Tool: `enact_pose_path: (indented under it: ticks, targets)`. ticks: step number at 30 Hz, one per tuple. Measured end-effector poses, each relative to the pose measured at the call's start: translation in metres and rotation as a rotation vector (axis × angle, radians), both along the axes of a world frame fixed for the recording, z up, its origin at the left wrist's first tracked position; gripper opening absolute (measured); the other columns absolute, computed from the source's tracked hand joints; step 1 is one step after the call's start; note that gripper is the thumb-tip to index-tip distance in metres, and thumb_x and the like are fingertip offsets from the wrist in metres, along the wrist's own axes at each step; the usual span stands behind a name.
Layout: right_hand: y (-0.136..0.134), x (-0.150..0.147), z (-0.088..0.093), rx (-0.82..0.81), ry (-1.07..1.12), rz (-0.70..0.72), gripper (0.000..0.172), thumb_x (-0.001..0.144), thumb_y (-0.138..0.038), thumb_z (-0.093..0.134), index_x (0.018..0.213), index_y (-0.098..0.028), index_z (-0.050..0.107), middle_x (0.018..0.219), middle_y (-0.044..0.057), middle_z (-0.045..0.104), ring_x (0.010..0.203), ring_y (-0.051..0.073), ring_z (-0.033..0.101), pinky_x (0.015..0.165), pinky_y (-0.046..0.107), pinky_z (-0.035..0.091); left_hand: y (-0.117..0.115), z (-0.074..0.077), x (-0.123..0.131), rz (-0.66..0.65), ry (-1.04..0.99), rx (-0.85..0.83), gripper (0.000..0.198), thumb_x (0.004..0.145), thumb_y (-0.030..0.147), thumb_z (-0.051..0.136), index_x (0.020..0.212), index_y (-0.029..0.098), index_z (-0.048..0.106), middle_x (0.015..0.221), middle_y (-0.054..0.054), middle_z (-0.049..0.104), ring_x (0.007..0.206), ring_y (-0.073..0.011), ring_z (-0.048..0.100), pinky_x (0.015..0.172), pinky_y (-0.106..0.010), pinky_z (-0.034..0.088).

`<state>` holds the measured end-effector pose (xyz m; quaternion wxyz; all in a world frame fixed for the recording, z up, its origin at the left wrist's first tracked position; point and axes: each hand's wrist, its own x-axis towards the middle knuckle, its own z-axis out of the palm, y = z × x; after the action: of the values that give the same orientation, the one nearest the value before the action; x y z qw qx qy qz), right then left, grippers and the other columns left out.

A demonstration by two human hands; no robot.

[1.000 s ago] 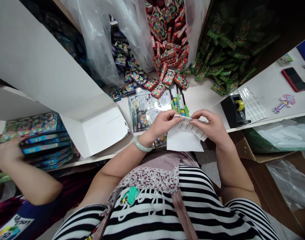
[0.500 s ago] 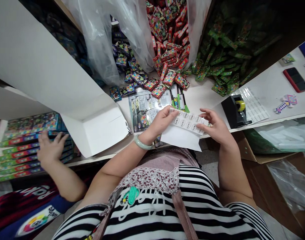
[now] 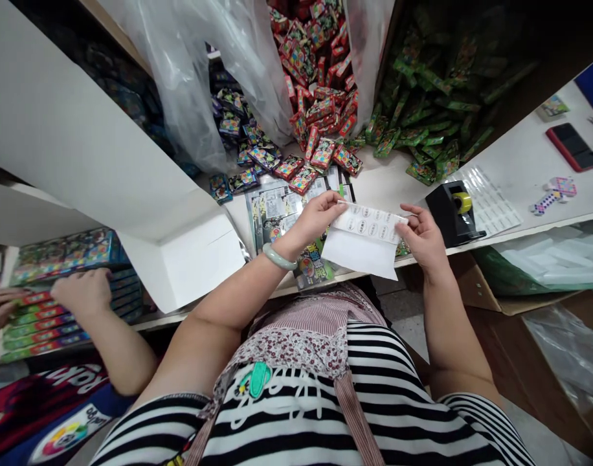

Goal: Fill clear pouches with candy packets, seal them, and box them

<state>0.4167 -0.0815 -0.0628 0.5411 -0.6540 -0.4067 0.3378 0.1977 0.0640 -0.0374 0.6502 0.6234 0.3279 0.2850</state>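
The left hand (image 3: 320,219) is pinching one end of a label sheet (image 3: 369,223) in its fingers (image 3: 330,197), and the right hand (image 3: 426,241) is holding the other end — the sheet is spanning them over the worktop's (image 3: 384,182) near edge, left of a black tape dispenser (image 3: 447,212).

matt white paper sheet of oval labels (image 3: 371,223), smooth glossy pale-green bangle (image 3: 279,257), wrinkled translucent plastic bag (image 3: 180,71), shiny black tape dispenser (image 3: 445,217)

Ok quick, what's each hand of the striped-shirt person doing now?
Left hand: closed, pinching one end of the paper.
Right hand: closed, pinching the paper's other end.
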Motion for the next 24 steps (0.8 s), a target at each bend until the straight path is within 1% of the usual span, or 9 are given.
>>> enact_pose_path:
  ticks: [3, 6, 8, 11, 13, 17, 19, 21, 24]
  targets:
    - [-0.008, 0.017, -0.016, -0.067, -0.303, 0.047, 0.046, 0.086, -0.045, 0.06, 0.124, -0.019, 0.062, 0.093, 0.007, 0.071, 0.088, 0.023, 0.067, 0.085, 0.043, 0.054, 0.017, -0.005, 0.002, 0.095, 0.073, 0.025, 0.017, 0.08, 0.029, 0.069, 0.08, 0.018, 0.056, 0.065, 0.005, 0.052, 0.059, -0.0099, 0.046, 0.057, -0.022, 0.035]
    - [-0.019, 0.025, -0.024, -0.184, -0.61, 0.27, 0.039, 0.081, -0.042, 0.068, 0.114, -0.021, 0.072, 0.111, 0.014, 0.07, 0.108, 0.031, 0.062, 0.099, 0.053, 0.048, 0.033, -0.011, 0.003, 0.115, 0.138, 0.044, 0.012, 0.081, 0.023, 0.065, 0.079, 0.018, 0.055, 0.064, 0.005, 0.051, 0.058, -0.0105, 0.046, 0.058, -0.022, 0.036]
    - [-0.024, 0.024, -0.025, -0.223, -0.688, 0.373, 0.034, 0.079, -0.037, 0.071, 0.109, -0.022, 0.074, 0.116, 0.014, 0.069, 0.114, 0.033, 0.058, 0.102, 0.053, 0.046, 0.04, -0.014, 0.004, 0.109, 0.181, 0.063, 0.01, 0.081, 0.02, 0.063, 0.079, 0.018, 0.054, 0.065, 0.005, 0.052, 0.059, -0.011, 0.047, 0.059, -0.022, 0.037]
    - [-0.027, 0.021, -0.021, -0.275, -0.658, 0.419, 0.027, 0.08, -0.032, 0.069, 0.105, -0.021, 0.072, 0.109, 0.01, 0.071, 0.107, 0.03, 0.06, 0.096, 0.048, 0.048, 0.043, -0.017, 0.008, 0.089, 0.237, 0.077, 0.007, 0.08, 0.017, 0.062, 0.079, 0.018, 0.055, 0.066, 0.003, 0.055, 0.061, -0.0119, 0.05, 0.06, -0.023, 0.039]
    - [-0.029, 0.025, -0.016, -0.303, -0.59, 0.365, 0.023, 0.082, -0.031, 0.067, 0.103, -0.022, 0.071, 0.104, 0.008, 0.072, 0.099, 0.028, 0.063, 0.09, 0.045, 0.05, 0.042, -0.019, 0.011, 0.057, 0.265, 0.048, 0.008, 0.079, 0.015, 0.062, 0.08, 0.018, 0.054, 0.067, 0.003, 0.057, 0.06, -0.0123, 0.052, 0.06, -0.024, 0.041]
    - [-0.036, 0.046, 0.001, -0.16, -0.507, -0.101, 0.025, 0.086, -0.035, 0.063, 0.106, -0.021, 0.069, 0.106, 0.01, 0.072, 0.097, 0.026, 0.065, 0.087, 0.043, 0.05, 0.033, -0.021, 0.021, -0.009, 0.377, 0.027, 0.01, 0.08, 0.013, 0.058, 0.082, 0.02, 0.051, 0.062, 0.005, 0.054, 0.05, -0.0124, 0.051, 0.052, -0.024, 0.04]
    - [-0.036, 0.051, 0.01, -0.044, -0.415, -0.21, 0.03, 0.088, -0.038, 0.062, 0.111, -0.02, 0.067, 0.11, 0.01, 0.072, 0.098, 0.025, 0.067, 0.084, 0.04, 0.052, 0.027, -0.022, 0.03, -0.043, 0.427, 0.072, 0.01, 0.08, 0.012, 0.058, 0.082, 0.02, 0.051, 0.061, 0.005, 0.053, 0.049, -0.0125, 0.05, 0.051, -0.024, 0.04]
    - [-0.031, 0.045, 0.015, -0.013, -0.347, -0.102, 0.03, 0.089, -0.039, 0.062, 0.112, -0.021, 0.068, 0.109, 0.008, 0.073, 0.096, 0.023, 0.067, 0.08, 0.037, 0.052, 0.019, -0.024, 0.042, -0.086, 0.453, 0.126, 0.009, 0.08, 0.012, 0.059, 0.081, 0.019, 0.054, 0.062, 0.004, 0.056, 0.052, -0.013, 0.052, 0.053, -0.024, 0.041]
    - [-0.013, 0.022, 0.009, -0.112, -0.444, 0.128, 0.023, 0.087, -0.031, 0.062, 0.105, -0.021, 0.072, 0.105, 0.008, 0.073, 0.095, 0.024, 0.066, 0.085, 0.039, 0.052, 0.008, -0.028, 0.06, -0.153, 0.51, 0.205, 0.006, 0.082, 0.012, 0.058, 0.082, 0.018, 0.057, 0.066, 0.001, 0.06, 0.058, -0.0146, 0.055, 0.059, -0.026, 0.044]
